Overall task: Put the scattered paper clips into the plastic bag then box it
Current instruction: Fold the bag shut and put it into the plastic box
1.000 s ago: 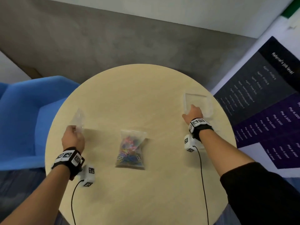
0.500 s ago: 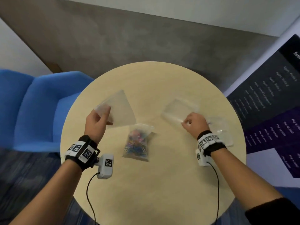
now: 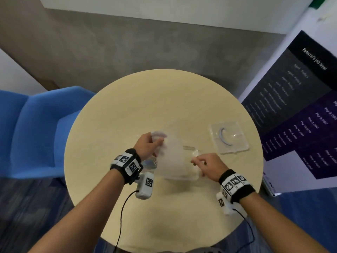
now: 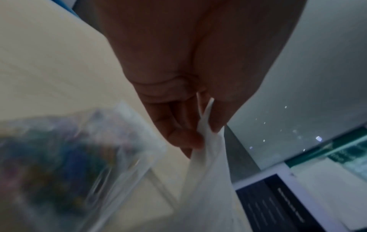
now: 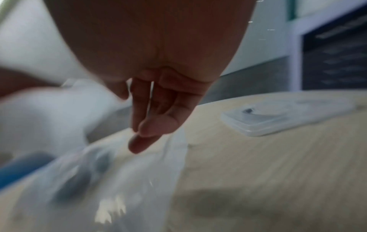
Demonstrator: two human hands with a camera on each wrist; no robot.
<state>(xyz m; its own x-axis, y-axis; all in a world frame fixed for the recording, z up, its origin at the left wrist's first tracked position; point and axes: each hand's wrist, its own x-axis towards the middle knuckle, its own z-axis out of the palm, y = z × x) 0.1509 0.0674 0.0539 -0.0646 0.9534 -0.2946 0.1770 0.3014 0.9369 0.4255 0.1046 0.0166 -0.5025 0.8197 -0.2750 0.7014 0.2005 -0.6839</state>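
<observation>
Over the middle of the round table (image 3: 164, 99) my two hands meet. My left hand (image 3: 147, 147) pinches the top of a thin translucent plastic bag (image 4: 208, 172) between thumb and fingers. My right hand (image 3: 204, 165) pinches the near right corner of the clear plastic box (image 3: 178, 165), which is held low over the table. The bag of coloured paper clips (image 4: 49, 164) shows blurred through the box wall; in the head view only a bluish patch (image 3: 149, 163) of it peeks out below my left wrist. Whether it lies inside or under the box I cannot tell.
The box's clear lid (image 3: 228, 137) lies flat at the table's right edge, apart from my hands. A blue chair (image 3: 36, 128) stands to the left of the table. A dark printed banner (image 3: 300, 106) stands close on the right.
Both hands came inward to the table's middle. The right hand carried the clear box off its lid and over the clip bag; the left hand brought its thin bag beside it.
</observation>
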